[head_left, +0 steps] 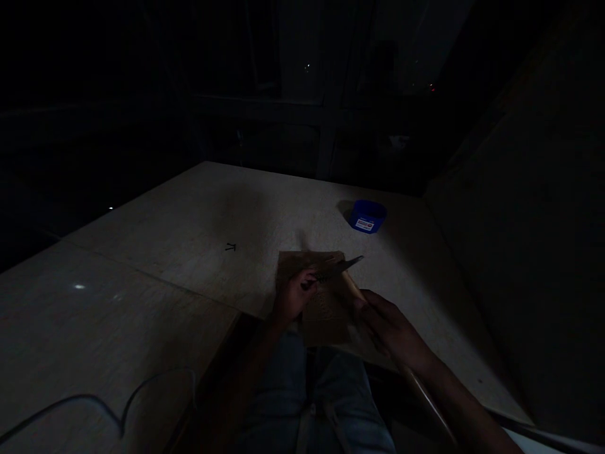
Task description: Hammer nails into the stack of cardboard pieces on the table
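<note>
The scene is very dark. A small brown board lies at the near edge of a pale wooden tabletop. My left hand rests on the board's left side with fingers curled, pinching something small I cannot make out. My right hand grips the wooden handle of a hammer-like tool, whose dark metal head lies across the board's top, close to my left fingers.
A blue round tub with a label stands at the far right of the table. A small dark nail-like piece lies left of the board. A cable loops at the near left. My jeans-clad legs are below.
</note>
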`<control>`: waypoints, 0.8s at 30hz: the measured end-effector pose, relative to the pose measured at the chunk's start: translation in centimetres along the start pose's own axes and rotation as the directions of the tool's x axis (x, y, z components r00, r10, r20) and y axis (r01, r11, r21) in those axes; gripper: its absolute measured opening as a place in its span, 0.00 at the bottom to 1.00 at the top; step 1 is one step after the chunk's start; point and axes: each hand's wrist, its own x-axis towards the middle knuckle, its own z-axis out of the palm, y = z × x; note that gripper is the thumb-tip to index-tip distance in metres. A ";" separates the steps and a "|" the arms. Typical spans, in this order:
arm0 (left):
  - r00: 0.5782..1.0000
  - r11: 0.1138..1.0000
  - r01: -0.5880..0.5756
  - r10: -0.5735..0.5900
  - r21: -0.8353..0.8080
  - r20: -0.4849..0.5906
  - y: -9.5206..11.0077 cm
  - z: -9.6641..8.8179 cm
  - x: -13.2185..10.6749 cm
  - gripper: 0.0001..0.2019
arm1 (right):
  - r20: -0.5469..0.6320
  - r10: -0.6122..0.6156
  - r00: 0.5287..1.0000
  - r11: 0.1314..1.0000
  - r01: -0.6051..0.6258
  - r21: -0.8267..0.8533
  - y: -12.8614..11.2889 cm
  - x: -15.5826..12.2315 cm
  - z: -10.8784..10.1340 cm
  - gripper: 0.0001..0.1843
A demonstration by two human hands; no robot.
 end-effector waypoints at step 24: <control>0.997 0.997 0.072 -0.071 -0.033 0.042 0.7 -0.2 0.4 0.15 | 0.043 -0.054 0.998 0.930 0.065 -0.363 0.4 3.3 2.3 0.29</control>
